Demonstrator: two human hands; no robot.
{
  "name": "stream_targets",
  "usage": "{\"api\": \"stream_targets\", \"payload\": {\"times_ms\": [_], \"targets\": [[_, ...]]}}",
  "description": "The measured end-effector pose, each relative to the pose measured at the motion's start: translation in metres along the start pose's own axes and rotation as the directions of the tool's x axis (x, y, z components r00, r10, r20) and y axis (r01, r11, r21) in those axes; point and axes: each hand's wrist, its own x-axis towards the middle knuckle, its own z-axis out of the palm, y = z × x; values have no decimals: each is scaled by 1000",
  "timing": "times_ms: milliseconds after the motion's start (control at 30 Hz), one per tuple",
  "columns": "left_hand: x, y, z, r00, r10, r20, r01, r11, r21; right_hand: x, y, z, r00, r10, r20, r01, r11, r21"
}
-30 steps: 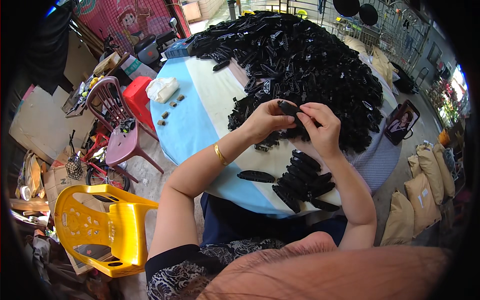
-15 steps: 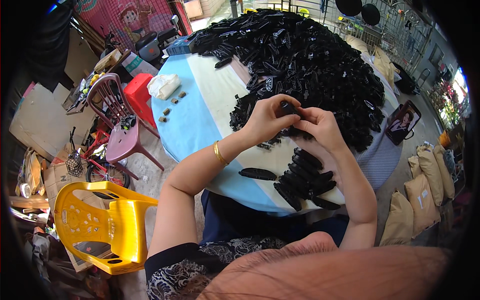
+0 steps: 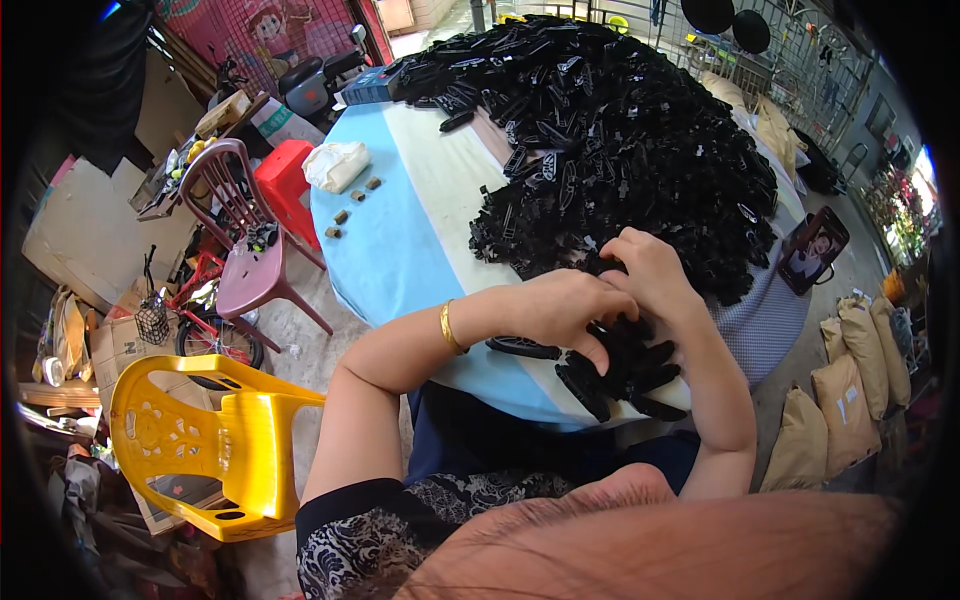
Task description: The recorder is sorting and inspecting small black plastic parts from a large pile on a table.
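Observation:
My left hand [image 3: 570, 312], a gold bangle on its wrist, hovers over a small group of long black plastic pieces [image 3: 585, 390], shaped like hair clips, at the table's near edge. Its thumb points down, apart from the curved fingers; whether it touches a piece is hidden. My right hand [image 3: 655, 275] is curled at the near edge of a large heap of loose black plastic parts [image 3: 620, 140]. A dark part shows at its fingertips, mostly covered. Both hands are close together, the left fingertips under the right hand.
The round table has a striped cloth [image 3: 375, 250]. On it are a white bag [image 3: 335, 166], several small brown pieces [image 3: 341, 217], a blue box [image 3: 368, 87] and a phone [image 3: 812, 250] on a stand. A yellow chair [image 3: 245, 450] and a purple chair [image 3: 250, 280] stand left; sacks [image 3: 845, 395] right.
The hands held a black piece together above the table. My left hand has come down over the small group, and my right hand has parted from it slightly, toward the heap's edge.

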Motion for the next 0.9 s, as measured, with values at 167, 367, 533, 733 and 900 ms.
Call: {"api": "stream_targets", "payload": {"times_ms": [167,367,533,733,900], "targets": [[-1,-44,-37,766,-433,-475,623,680,387,-1,2,5,994,-91,-66,83,990,-116],[-18,-93,-56,619,-720,-314,763,456,458,4,-1,4,976,-15,-218,26,999,46],[-16,-99,-51,709,-630,-317,705,609,364,6,-2,0,933,-55,-355,90,992,84],[-13,-96,-46,648,-486,-586,721,640,267,9,-5,5,858,-77,-507,167,977,133],[-7,-91,-50,530,-511,-676,334,859,-388,8,-10,3,820,66,-569,122,951,285]]}}
